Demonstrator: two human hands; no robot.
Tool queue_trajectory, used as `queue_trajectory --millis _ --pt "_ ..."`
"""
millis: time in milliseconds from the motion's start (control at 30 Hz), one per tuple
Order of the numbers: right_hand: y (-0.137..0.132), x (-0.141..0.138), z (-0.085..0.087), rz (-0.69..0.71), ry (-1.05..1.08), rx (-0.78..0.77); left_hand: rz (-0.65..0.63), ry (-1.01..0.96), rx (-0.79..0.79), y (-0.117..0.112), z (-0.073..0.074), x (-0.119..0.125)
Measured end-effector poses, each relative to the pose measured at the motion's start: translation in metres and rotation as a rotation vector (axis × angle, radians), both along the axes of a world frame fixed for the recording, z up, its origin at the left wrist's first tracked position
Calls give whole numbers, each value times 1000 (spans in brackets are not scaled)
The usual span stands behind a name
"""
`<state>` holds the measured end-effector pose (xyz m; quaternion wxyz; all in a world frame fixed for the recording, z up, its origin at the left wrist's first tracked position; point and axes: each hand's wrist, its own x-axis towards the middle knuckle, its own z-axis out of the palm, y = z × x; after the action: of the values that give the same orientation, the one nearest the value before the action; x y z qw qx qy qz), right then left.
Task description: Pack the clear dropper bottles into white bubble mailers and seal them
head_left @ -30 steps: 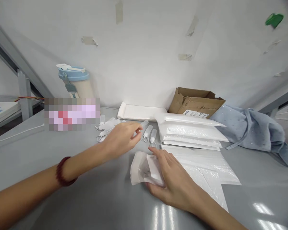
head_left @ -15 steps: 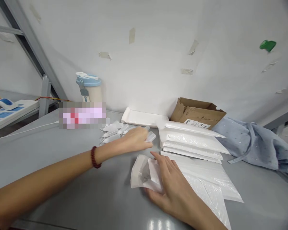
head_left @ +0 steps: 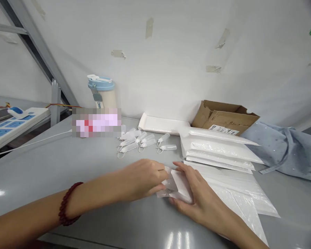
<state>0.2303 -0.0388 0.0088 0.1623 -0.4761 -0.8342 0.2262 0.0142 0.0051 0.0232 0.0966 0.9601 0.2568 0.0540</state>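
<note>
My right hand (head_left: pixel 197 193) is wrapped around a small white padded mailer bag (head_left: pixel 182 186), its mouth spread open toward the left. At that mouth is my left hand (head_left: pixel 147 178), fingers curled together and partly inside the opening; whatever they hold is hidden. Beyond the left hand lies a loose group of small translucent squeeze bottles (head_left: pixel 129 147) with looped cap straps. Two of them lie a little apart on the right, including a single bottle (head_left: pixel 169 147) near the stacked mailers.
White padded mailers (head_left: pixel 223 148) are stacked on the right of the grey table (head_left: pixel 93 162). Behind them stand an open cardboard box (head_left: pixel 223 116) and bunched blue cloth (head_left: pixel 295 148). A tumbler (head_left: pixel 106 93), a blurred pink item (head_left: pixel 98 123) and a power strip (head_left: pixel 18 122) are at left.
My left hand has come back from the squeeze bottles to the mouth of the mailer bag. My right hand still holds the bag. The view has shifted slightly left.
</note>
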Motion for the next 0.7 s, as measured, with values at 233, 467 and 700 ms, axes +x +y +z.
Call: queue_trajectory --millis 233,467,700 --pt "17 26 11 -105 -63 -150 84 -277 -129 -2 -20 2" --pt "14 14 11 -116 44 -16 200 -594 -407 -12 -30 8" --pt "-3 0 10 -70 210 123 164 -659 -665 -32 -24 24"
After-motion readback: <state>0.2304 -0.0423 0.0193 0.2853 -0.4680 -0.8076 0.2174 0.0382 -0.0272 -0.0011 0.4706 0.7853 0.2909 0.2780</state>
